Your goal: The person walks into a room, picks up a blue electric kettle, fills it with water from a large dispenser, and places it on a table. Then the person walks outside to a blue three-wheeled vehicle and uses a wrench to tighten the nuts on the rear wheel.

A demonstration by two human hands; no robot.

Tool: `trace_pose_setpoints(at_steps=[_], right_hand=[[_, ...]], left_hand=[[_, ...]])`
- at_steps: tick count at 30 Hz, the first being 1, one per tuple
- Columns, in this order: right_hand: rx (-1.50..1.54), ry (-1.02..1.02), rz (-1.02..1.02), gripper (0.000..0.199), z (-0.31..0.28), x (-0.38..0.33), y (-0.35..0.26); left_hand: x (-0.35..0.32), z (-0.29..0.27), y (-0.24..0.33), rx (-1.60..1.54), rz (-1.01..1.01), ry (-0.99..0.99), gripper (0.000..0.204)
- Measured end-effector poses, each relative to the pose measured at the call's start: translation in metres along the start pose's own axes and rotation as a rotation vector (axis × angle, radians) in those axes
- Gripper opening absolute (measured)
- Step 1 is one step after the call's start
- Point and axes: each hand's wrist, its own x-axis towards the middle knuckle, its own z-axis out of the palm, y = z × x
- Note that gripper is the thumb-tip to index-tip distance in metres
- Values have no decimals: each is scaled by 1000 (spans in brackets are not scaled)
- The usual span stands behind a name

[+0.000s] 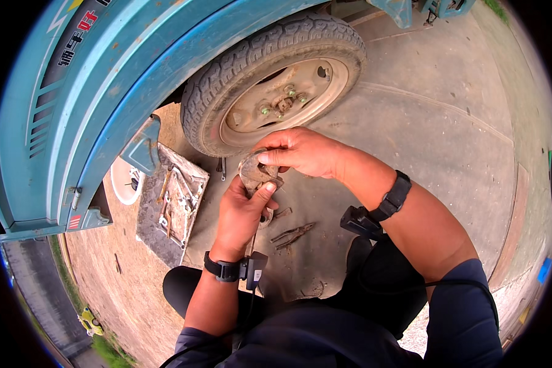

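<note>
Between my two hands is a rusty, dirt-caked metal plate (pixel 250 173) with a curved edge. My left hand (pixel 238 214) pinches its lower part, thumb on top. From the right, my right hand (pixel 303 152) grips the upper edge with thumb and fingers. What kind of part it is I cannot make out. Below the hands, dark pliers (pixel 294 234) lie on the concrete. A small round metal piece (pixel 265 218) shows just under my left hand, partly hidden by it.
Ahead stands a truck wheel (pixel 210 101) beneath a light-blue vehicle body (pixel 113 92). To the left, a worn tray (pixel 148 218) holds wrenches and other tools, with a white basin (pixel 121 185) beside it. A wrench end (pixel 222 168) pokes out near the tyre.
</note>
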Motion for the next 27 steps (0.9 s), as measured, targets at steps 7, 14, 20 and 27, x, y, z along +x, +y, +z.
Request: trace_pose_setpoints(at_steps=[7, 14, 20, 27], right_hand=[[-48, 18, -17, 34, -1, 1, 0], [-57, 22, 24, 34, -2, -2, -3], [-34, 3, 39, 35, -4, -1, 2], [-83, 20, 86, 37, -6, -4, 2]], left_hand=[[-2, -6, 0, -69, -8, -43, 17], [1, 1, 2, -24, 28, -24, 20], [0, -1, 0, -57, 17, -58, 20], [3, 5, 0, 130, 4, 43, 21]])
